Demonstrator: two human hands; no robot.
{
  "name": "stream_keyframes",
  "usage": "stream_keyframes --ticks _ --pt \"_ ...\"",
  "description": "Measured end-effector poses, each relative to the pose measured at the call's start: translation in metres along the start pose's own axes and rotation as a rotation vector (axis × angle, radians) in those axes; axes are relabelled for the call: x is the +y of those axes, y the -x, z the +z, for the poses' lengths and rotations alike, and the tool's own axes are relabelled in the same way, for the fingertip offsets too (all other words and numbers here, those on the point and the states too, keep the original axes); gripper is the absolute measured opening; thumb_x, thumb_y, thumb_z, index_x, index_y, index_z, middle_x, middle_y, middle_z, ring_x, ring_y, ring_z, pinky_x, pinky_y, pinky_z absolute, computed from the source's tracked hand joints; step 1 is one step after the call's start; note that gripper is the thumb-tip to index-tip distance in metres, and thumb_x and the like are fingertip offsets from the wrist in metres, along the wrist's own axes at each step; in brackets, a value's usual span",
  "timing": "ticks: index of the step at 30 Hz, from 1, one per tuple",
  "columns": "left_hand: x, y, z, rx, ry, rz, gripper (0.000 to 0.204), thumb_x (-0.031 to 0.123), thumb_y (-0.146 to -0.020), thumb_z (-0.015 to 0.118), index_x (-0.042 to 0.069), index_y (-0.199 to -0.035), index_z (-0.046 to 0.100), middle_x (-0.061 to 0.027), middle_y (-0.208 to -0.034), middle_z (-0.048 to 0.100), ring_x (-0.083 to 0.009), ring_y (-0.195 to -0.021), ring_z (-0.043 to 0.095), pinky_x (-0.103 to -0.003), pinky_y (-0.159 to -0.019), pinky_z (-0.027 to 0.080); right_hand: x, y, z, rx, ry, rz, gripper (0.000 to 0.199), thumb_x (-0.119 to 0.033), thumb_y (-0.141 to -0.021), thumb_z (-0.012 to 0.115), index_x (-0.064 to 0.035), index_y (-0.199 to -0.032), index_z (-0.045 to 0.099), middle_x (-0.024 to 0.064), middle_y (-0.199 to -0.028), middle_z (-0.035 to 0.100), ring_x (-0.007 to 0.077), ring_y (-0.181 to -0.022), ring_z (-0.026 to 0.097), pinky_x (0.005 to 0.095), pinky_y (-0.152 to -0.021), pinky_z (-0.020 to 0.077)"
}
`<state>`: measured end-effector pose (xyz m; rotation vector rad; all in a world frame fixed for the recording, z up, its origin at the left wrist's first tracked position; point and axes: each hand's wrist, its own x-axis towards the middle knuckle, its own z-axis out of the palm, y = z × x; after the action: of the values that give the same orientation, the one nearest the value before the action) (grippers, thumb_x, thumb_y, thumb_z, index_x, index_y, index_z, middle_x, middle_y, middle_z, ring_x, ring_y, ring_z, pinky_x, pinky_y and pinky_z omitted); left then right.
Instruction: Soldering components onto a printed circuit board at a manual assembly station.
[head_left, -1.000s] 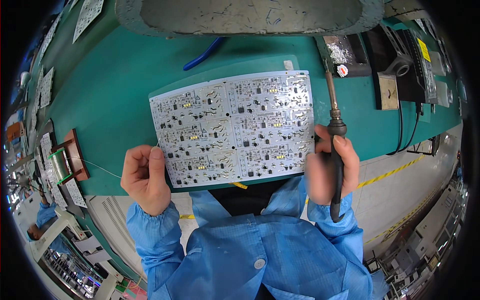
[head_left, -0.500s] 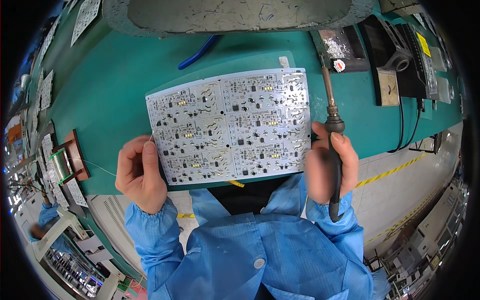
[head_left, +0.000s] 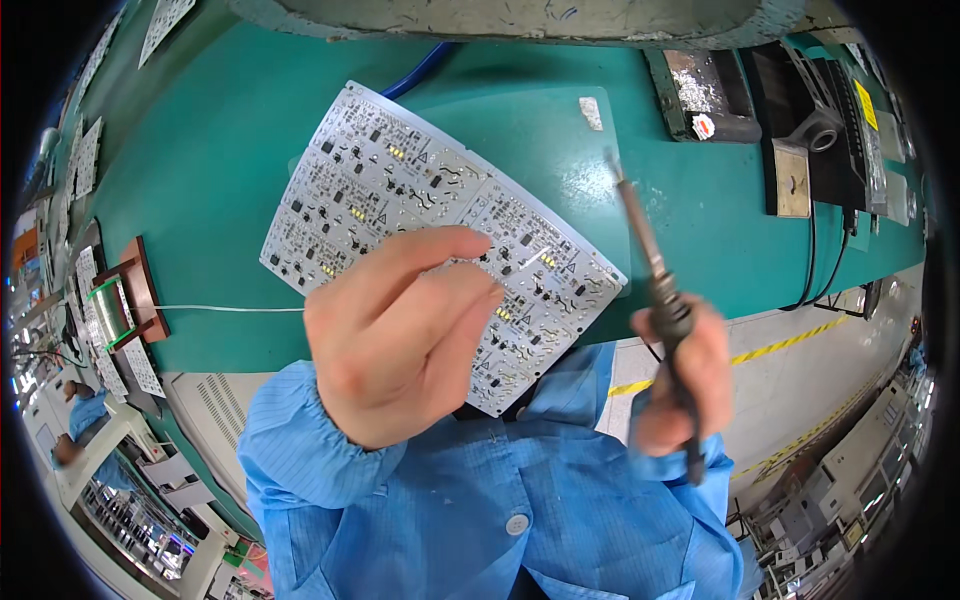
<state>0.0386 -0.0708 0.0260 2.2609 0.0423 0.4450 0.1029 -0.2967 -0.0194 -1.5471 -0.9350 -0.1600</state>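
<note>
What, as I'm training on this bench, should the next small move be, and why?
Probably bring the soldering iron over the circuit board: the right hand holds it with its tip beyond the board's edge, while the left hand is over the board, wire running to it from the spool.

From here I count one soldering iron, one white circuit-board panel, one solder spool by the green surface's left edge, one iron stand toward its right edge
</note>
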Motion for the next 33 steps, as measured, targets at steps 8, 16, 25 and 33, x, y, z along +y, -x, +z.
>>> stream_keyframes --ticks 8,16,25,33 --pt "-0.004 -0.001 0.016 0.004 -0.037 -0.012 0.015 -0.006 -0.065 0.069 0.002 -0.075 0.060 -0.0121 -0.091 0.065 -0.0190 -0.059 0.060 -0.027 -0.049 0.046 0.002 -0.050 -0.032 -0.079 -0.116 0.190 0.025 -0.026 -0.081 0.066 -0.0026 -0.090 0.061 0.0067 -0.061 0.056 0.0189 -0.057 0.048 0.0406 -0.067 0.0406" --pt "-0.006 -0.001 0.018 0.012 0.011 -0.037 0.014 -0.011 -0.066 0.066 -0.001 -0.074 0.059 -0.0139 -0.091 0.065 -0.0150 -0.057 0.058 -0.024 -0.047 0.044 0.015 -0.060 -0.029 -0.145 -0.144 0.195 0.017 -0.013 -0.070 0.066 -0.0009 -0.082 0.064 0.0065 -0.061 0.057 0.0187 -0.053 0.047 0.0399 -0.066 0.0403" --pt "-0.012 -0.001 0.021 0.061 -0.071 0.019 0.016 -0.004 -0.062 0.069 0.003 -0.073 0.058 -0.0078 -0.087 0.062 -0.0210 -0.060 0.061 -0.029 -0.050 0.048 0.021 -0.067 -0.026 -0.209 -0.209 0.244 0.017 -0.012 -0.068 0.066 -0.0003 -0.081 0.066 0.0065 -0.059 0.055 0.0186 -0.054 0.048 0.0393 -0.066 0.0397" --pt "-0.014 0.000 0.024 0.068 -0.091 0.043 0.018 -0.004 -0.061 0.070 0.002 -0.075 0.059 -0.0077 -0.088 0.060 -0.0210 -0.060 0.060 -0.030 -0.049 0.048 0.024 -0.070 -0.029 -0.211 -0.296 0.338 0.019 -0.014 -0.071 0.065 0.0010 -0.083 0.065 0.0088 -0.063 0.057 0.0204 -0.057 0.051 0.0404 -0.073 0.0407"
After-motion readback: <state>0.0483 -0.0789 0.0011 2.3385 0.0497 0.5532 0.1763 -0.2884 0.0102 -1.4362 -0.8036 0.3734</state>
